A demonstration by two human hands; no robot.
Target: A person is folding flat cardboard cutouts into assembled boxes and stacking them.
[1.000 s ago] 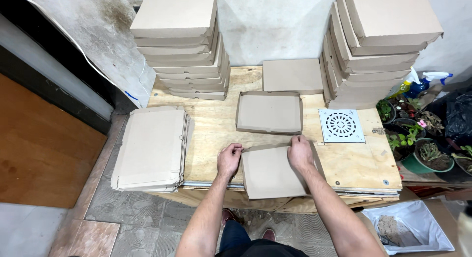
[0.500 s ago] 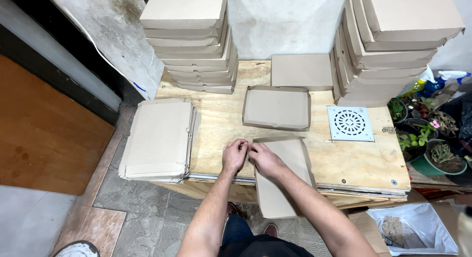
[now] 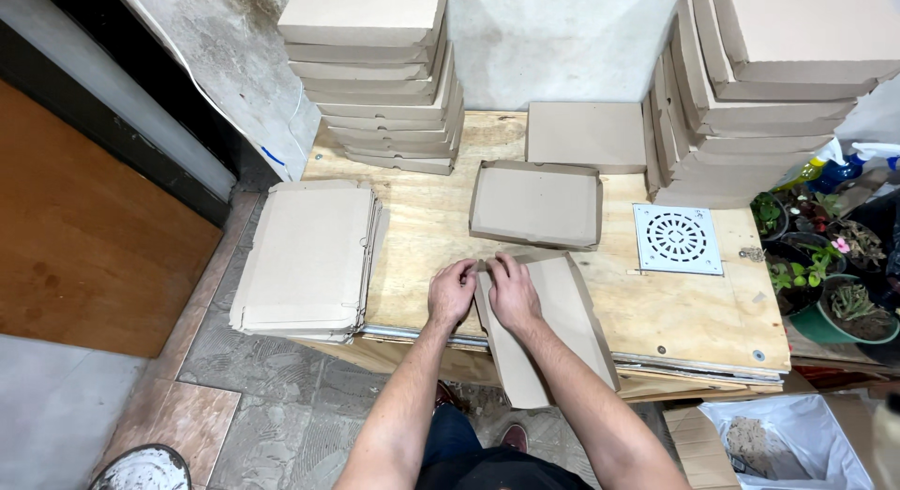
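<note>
As both hands work at the near edge of the plywood counter (image 3: 656, 312), I see my left hand (image 3: 452, 293) and right hand (image 3: 513, 291) pressed with curled fingers on the far left corner of a flat cardboard blank (image 3: 553, 331), which overhangs the edge. A folded tray (image 3: 536, 204) lies just beyond, a stack of flat blanks (image 3: 305, 256) to the left.

Plain brown cardboard sheet (image 3: 553, 326), white perforated grate (image 3: 677, 238)

Just beyond the grip lies a folded open tray (image 3: 536, 204); flat cardboard sheets (image 3: 305, 260) are stacked well to its left (overhanging the bench (image 3: 694, 312)), a white drain grate (image 3: 677, 239) to its right.
</note>
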